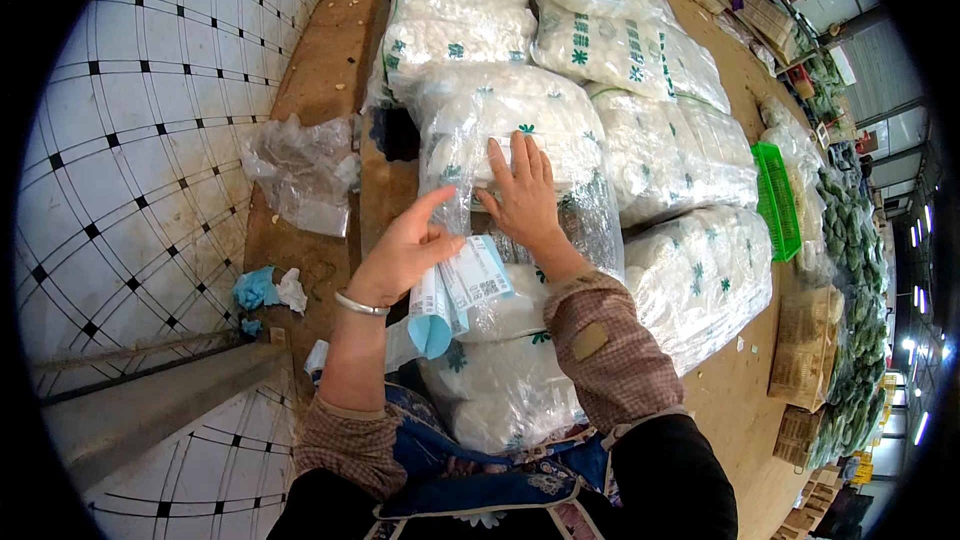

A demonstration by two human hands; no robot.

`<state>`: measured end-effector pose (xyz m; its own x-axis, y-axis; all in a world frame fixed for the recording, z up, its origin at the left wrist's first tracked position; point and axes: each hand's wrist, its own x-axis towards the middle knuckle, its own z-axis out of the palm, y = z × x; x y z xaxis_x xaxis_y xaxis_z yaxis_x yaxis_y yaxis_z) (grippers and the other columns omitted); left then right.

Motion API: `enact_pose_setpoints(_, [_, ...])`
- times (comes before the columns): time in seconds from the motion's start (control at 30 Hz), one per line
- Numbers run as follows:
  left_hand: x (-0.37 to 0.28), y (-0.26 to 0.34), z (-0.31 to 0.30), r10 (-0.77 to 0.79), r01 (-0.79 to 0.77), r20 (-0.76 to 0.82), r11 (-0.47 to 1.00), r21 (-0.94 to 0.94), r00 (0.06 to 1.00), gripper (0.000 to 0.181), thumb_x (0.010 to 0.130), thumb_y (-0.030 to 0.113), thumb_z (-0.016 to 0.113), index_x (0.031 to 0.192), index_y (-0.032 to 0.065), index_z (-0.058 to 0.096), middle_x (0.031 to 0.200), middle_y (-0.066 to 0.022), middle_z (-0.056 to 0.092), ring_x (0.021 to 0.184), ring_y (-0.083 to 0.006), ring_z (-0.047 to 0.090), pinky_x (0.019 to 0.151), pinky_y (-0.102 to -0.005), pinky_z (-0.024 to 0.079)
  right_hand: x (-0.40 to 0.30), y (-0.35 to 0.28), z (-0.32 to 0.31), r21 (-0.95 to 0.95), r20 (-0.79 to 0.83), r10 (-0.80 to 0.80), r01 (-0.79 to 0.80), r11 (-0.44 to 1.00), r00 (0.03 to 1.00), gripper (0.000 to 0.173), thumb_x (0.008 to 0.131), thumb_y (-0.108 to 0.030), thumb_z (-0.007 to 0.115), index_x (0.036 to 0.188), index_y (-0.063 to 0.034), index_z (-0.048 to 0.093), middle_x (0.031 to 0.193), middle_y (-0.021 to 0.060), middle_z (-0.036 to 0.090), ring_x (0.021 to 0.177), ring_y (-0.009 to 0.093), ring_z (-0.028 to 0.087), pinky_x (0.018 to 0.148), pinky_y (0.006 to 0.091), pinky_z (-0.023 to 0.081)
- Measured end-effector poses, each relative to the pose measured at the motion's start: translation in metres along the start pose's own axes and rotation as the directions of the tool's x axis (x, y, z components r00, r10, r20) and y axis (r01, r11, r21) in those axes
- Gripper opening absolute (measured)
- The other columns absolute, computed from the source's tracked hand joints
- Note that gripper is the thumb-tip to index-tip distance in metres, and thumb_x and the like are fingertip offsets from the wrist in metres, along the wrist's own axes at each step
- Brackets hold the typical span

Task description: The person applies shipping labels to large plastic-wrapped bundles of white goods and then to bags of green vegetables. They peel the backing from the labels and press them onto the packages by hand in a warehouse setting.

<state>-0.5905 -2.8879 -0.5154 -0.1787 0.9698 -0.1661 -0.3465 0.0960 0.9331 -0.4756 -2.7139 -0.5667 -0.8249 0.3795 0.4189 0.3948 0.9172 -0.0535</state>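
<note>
My left hand point(394, 259) pinches a curled strip of printed labels point(478, 277) between thumb and fingers. The strip is white with codes on one side and light blue on its back. Flat on a clear plastic bag point(465, 101) of white contents lies my right hand point(523, 191), fingers slightly spread. A white edge shows beside its fingers; whether it is a label I cannot tell. The bag bears green print, and its loose clear film reaches down towards me. Nearest my body stand more filled bags point(517, 382).
Stacked filled bags point(675, 142) extend ahead and right. Crumpled clear plastic point(304, 172) and blue scraps point(255, 288) lie on the floor near the tiled wall point(150, 127). At right are a green crate point(776, 199), a tan basket point(806, 345) and piled green vegetables point(847, 360).
</note>
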Motion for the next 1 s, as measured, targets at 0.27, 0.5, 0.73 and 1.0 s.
enact_pose_setpoints(0.27, [-0.011,0.014,0.004,0.107,-0.131,-0.158,0.980,-0.152,0.982,0.048,0.079,0.004,0.053,0.122,0.0010,0.034,0.074,-0.0027,0.055,0.066,-0.0060,0.049,0.060,-0.0185,0.039,-0.003,0.007,-0.049,0.660,0.312,0.179,-0.349,0.665,0.933,0.057,0.076,-0.028,0.057,0.124,-0.0074,0.034,0.097,0.0171,0.057,0.092,0.028,0.054,0.081,0.0347,0.041])
enact_pose_setpoints(0.5, [-0.008,0.004,0.043,0.168,-0.160,-0.192,0.985,0.059,0.967,0.041,0.078,0.005,0.055,0.116,-0.0004,0.037,0.074,-0.0040,0.056,0.067,-0.0058,0.050,0.060,-0.0193,0.040,-0.044,-0.043,-0.107,0.879,0.462,0.321,-0.474,-0.046,0.826,0.047,0.079,-0.008,0.055,0.120,0.0002,0.034,0.085,0.0077,0.057,0.076,0.010,0.052,0.065,0.0228,0.042])
enact_pose_setpoints(0.73, [-0.013,-0.003,0.047,0.038,-0.036,-0.039,0.998,0.059,0.999,0.015,0.078,0.004,0.056,0.091,-0.0018,0.055,0.083,-0.0017,0.058,0.071,-0.0054,0.052,0.062,-0.0192,0.043,-0.040,-0.030,-0.108,0.930,0.352,0.459,-0.360,-0.074,0.816,0.046,0.077,-0.004,0.057,0.119,-0.0039,0.038,0.085,0.0047,0.057,0.071,0.010,0.053,0.058,0.0195,0.043])
enact_pose_setpoints(1.0, [-0.008,-0.006,0.049,0.088,-0.085,-0.018,0.990,0.113,0.996,0.018,0.077,0.003,0.055,0.094,-0.0017,0.055,0.083,0.0001,0.057,0.072,-0.0043,0.050,0.065,-0.0198,0.042,-0.045,-0.041,-0.116,0.588,-0.031,0.139,-0.095,0.803,0.990,0.024,0.071,-0.010,0.064,0.091,0.0001,0.056,0.081,0.0113,0.058,0.068,0.023,0.056,0.060,0.0284,0.044])
